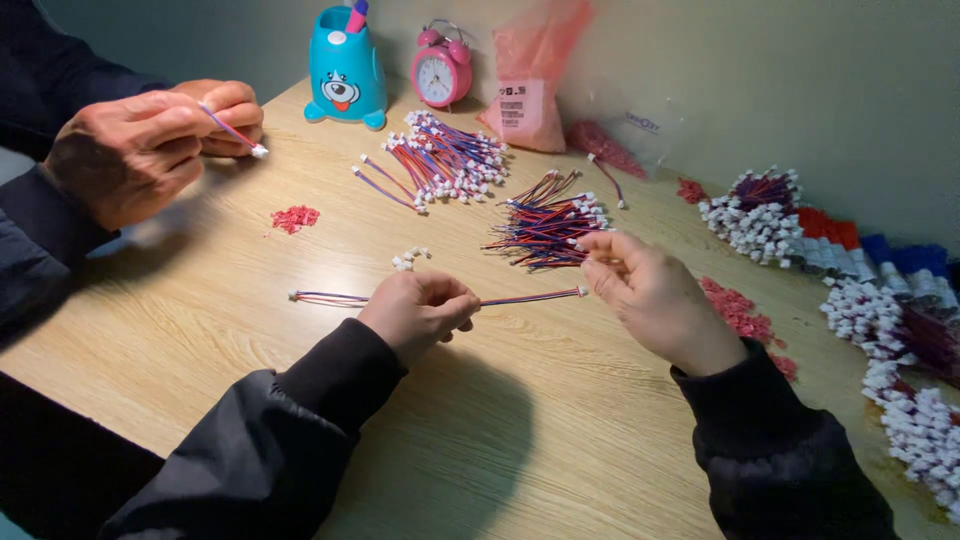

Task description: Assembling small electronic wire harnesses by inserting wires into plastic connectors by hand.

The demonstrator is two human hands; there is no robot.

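Head view, looking down on a wooden table (250, 330), and the thing to watch is the thin red-and-blue wire (520, 298) strung nearly level across the middle, running left to right between the wearer's two hands. The left hand (418, 312) sits over its middle stretch, fingers curled shut around it in a loose fist, and a second length of wire (328, 297) trails out the far side of that fist to a small white plug at the left tip. The right hand (650, 290) is at the other end, thumb and forefinger closed in a pinch right at the white plug (581, 291), the other fingers half folded; whether it grips the plug itself or the wire just behind it, I cannot tell. So the wire's long axis lies across the body, both hands on it, the right one nearer the end plug. Just beyond the right hand's knuckles lies a loose bundle (545, 225) of the same wires, near but apart, and a second heap (440, 155) farther back. A few white plugs (410, 260) lie loose just above the left hand. Top left, another person's hands (150, 135) pinch a single wire of their own, well apart. More plug-tipped bundles (760, 215) crowd the right edge.
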